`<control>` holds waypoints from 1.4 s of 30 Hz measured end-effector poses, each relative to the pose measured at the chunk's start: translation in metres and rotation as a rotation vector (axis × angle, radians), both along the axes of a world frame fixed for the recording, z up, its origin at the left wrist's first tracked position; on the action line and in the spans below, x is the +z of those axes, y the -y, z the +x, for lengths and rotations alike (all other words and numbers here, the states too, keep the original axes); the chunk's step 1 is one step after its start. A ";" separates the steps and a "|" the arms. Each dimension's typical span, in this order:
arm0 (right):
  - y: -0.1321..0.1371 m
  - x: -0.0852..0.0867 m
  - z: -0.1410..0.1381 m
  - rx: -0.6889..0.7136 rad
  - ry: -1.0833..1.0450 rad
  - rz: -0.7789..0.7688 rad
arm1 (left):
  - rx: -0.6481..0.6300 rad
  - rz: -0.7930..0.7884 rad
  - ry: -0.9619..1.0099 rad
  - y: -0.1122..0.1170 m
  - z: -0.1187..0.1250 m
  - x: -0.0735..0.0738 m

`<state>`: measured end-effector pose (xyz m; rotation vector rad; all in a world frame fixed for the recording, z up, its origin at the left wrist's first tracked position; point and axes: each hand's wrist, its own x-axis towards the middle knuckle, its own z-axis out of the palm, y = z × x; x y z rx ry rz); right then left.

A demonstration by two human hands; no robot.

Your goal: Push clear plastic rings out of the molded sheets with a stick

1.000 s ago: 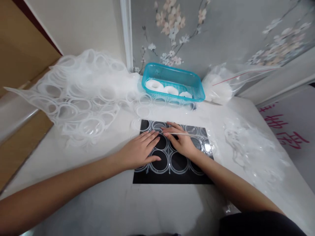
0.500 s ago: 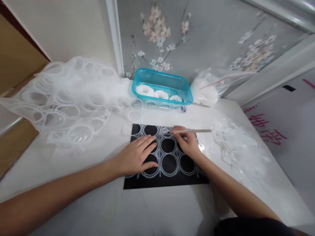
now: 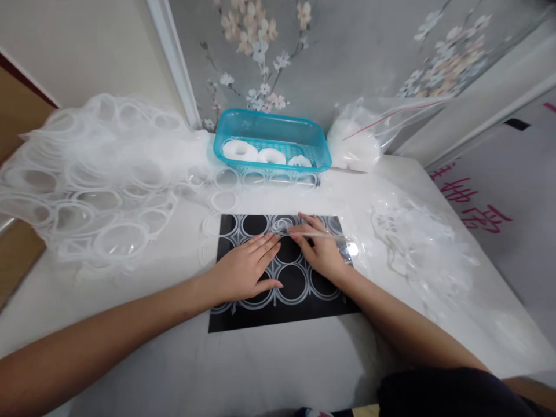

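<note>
A black mat (image 3: 282, 310) lies on the white table, covered by a clear plastic sheet of moulded rings (image 3: 299, 284). My left hand (image 3: 245, 269) lies flat on the sheet, fingers stretched forward and pressing it down. My right hand (image 3: 319, 249) is closed on a thin pale stick (image 3: 328, 235) that lies nearly level; its left tip touches a ring (image 3: 282, 225) at the far edge of the mat. Both forearms reach in from the bottom of the view.
A turquoise basket (image 3: 319, 152) holding white rings stands at the back. A big heap of clear ring sheets (image 3: 99, 179) fills the left. A zip bag of white pieces (image 3: 360, 145) sits back right, and plastic scraps (image 3: 421, 249) lie on the right.
The stick's tip has moved left to the far-edge ring and the right hand has settled lower on the sheet. The left hand stays flat. The camera view has shifted.
</note>
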<state>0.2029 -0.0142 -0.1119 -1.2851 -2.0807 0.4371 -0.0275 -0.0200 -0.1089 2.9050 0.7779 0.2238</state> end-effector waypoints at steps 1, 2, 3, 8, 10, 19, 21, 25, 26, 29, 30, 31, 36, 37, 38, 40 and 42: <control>-0.005 0.003 0.002 0.032 0.069 0.054 | -0.009 -0.004 0.004 0.001 -0.001 0.000; -0.012 0.007 0.006 0.021 0.116 0.115 | -0.016 -0.010 0.004 0.001 -0.001 0.001; -0.020 0.013 0.013 -0.049 0.129 0.181 | -0.021 -0.014 0.001 0.001 -0.002 0.002; -0.039 0.036 0.049 -0.582 -0.153 0.265 | 0.001 0.009 0.001 -0.002 0.002 0.012; -0.023 0.031 0.052 -0.431 -0.187 0.058 | 0.004 0.036 0.030 -0.006 0.014 0.015; 0.008 0.002 0.039 -0.273 -0.283 -0.134 | -0.130 0.046 0.015 -0.014 0.065 0.000; 0.005 0.003 0.041 -0.280 -0.296 -0.141 | -0.128 0.039 0.028 -0.014 0.064 -0.004; 0.006 0.003 0.042 -0.284 -0.340 -0.145 | -0.125 0.023 0.051 -0.013 0.062 -0.005; 0.006 0.003 0.042 -0.285 -0.340 -0.147 | -0.124 0.016 0.051 -0.013 0.062 -0.004; 0.007 0.005 0.042 -0.293 -0.337 -0.160 | -0.124 0.002 0.042 -0.013 0.063 -0.002; 0.007 0.005 0.042 -0.298 -0.344 -0.166 | -0.124 0.002 0.037 -0.013 0.063 -0.002; 0.007 0.006 0.042 -0.302 -0.350 -0.173 | -0.125 0.005 0.035 -0.013 0.063 -0.002; 0.007 0.005 0.042 -0.313 -0.345 -0.181 | -0.123 0.016 0.038 -0.012 0.064 -0.002; 0.007 0.005 0.042 -0.313 -0.345 -0.179 | -0.123 0.017 0.040 -0.012 0.064 -0.002; 0.007 0.005 0.042 -0.315 -0.350 -0.176 | -0.123 0.017 0.038 -0.012 0.064 -0.002; 0.007 0.005 0.042 -0.322 -0.363 -0.176 | -0.121 0.014 0.036 -0.012 0.063 -0.002; 0.007 0.007 0.043 -0.321 -0.368 -0.177 | -0.118 0.010 0.032 -0.012 0.063 -0.002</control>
